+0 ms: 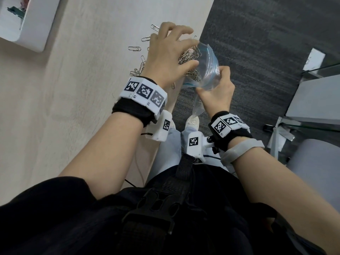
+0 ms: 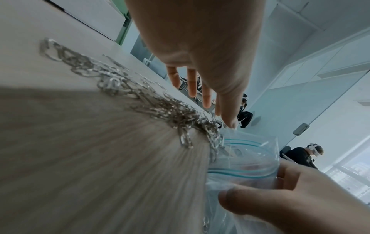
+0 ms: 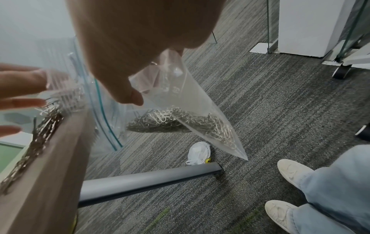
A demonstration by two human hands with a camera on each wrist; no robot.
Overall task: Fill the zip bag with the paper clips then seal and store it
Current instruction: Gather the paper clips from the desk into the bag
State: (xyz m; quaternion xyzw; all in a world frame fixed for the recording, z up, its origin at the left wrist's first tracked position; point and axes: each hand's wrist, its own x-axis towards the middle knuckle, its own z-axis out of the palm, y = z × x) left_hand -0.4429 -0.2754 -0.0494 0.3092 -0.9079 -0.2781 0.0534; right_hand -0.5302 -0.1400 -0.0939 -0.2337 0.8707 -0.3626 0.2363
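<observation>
A loose heap of silver paper clips point(image 1: 137, 69) lies at the right edge of the pale wooden table point(image 1: 82, 89). My left hand point(image 1: 171, 50) is spread over the heap with straight fingers point(image 2: 190, 83), pressing clips toward the edge. Just off that edge hangs a clear zip bag point(image 1: 209, 70) with a blue zip strip point(image 2: 240, 172), its mouth open against the table. My right hand point(image 1: 217, 92) pinches the bag near its mouth point(image 3: 128, 88). A mass of clips point(image 3: 180, 121) sits in the bag's lower corner.
A white box point(image 1: 27, 21) stands at the table's far left. Below the bag is dark carpet point(image 1: 257, 52), with a grey table foot point(image 3: 150, 178), a crumpled white wad point(image 3: 198, 152) and my shoes point(image 3: 292, 172). A white cabinet point(image 1: 316, 96) stands right. People point(image 2: 304, 153) sit behind.
</observation>
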